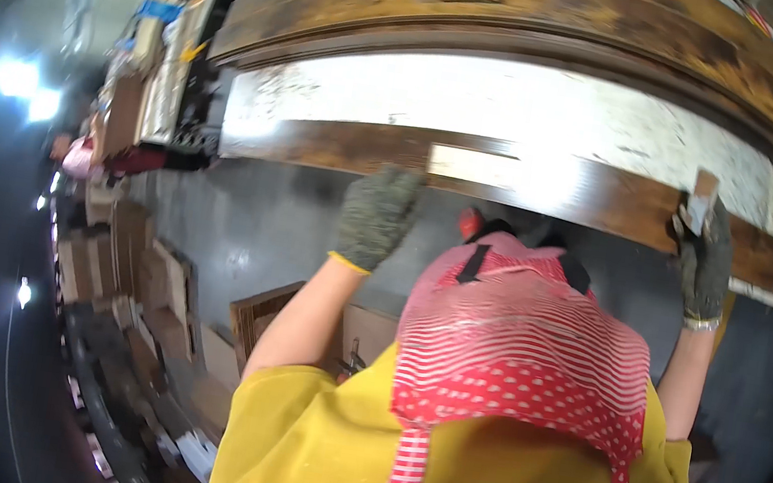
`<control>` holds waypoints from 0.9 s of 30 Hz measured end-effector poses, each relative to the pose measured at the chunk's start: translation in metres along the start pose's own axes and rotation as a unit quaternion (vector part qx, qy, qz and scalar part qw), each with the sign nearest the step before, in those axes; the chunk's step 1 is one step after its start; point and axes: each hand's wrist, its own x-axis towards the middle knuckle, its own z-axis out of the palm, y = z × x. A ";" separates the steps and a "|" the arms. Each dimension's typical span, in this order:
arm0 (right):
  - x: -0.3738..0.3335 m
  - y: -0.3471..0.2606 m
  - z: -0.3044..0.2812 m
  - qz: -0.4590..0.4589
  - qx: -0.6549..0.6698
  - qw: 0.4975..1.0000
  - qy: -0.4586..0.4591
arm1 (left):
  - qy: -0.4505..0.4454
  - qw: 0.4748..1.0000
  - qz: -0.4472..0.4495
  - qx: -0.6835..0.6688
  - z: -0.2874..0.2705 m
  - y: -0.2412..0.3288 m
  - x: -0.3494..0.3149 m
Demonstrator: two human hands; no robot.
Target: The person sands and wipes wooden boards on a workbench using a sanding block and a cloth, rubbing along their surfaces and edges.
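A long, narrow brown-stained board [341,143] lies along the near edge of a white, scuffed worktop [379,82]. Its surface has a pale rectangular patch [472,166] and a bright glare beside it. My left hand [379,216], in a grey-green knit glove with a yellow cuff, has its fingers curled at the board's near edge, left of the patch. Toward the board's right end, my gloved right hand [706,257] is closed around a small flat piece [703,200], whitish with a brown end. I cannot make out its exact kind.
Larger brown-stained boards [537,16] lie across the far side of the worktop. Cardboard boxes [113,253] stand on the floor at left, and a brown wooden frame [260,315] is behind my left arm. Another person [107,158] is at far left, near a cluttered bench.
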 end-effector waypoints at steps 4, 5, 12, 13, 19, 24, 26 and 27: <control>0.004 0.007 -0.006 0.002 -0.047 0.999 -0.014 | 0.005 0.998 0.009 -0.068 0.006 0.013 0.011; 0.008 0.010 -0.011 -0.001 -0.019 1.000 -0.016 | 0.012 0.997 0.003 -0.070 0.010 0.011 0.013; 0.016 0.012 -0.035 -0.029 0.088 0.996 -0.013 | 0.033 0.996 0.070 -0.053 0.022 -0.009 0.024; 0.012 0.009 -0.031 -0.045 0.096 0.994 0.002 | -0.007 0.995 0.093 -0.046 0.018 -0.009 0.026; 0.016 0.025 -0.017 -0.059 0.115 0.987 0.094 | -0.098 0.978 0.172 -0.065 0.020 -0.009 0.050; 0.013 0.028 -0.013 -0.096 0.119 0.982 0.114 | -0.175 0.948 0.241 -0.109 0.013 -0.010 0.066; 0.012 0.029 -0.008 -0.127 0.117 0.978 0.117 | -0.164 0.942 0.270 -0.116 0.016 -0.016 0.071; 0.011 0.033 -0.006 -0.133 0.118 0.976 0.121 | -0.162 0.942 0.271 -0.116 0.017 -0.017 0.073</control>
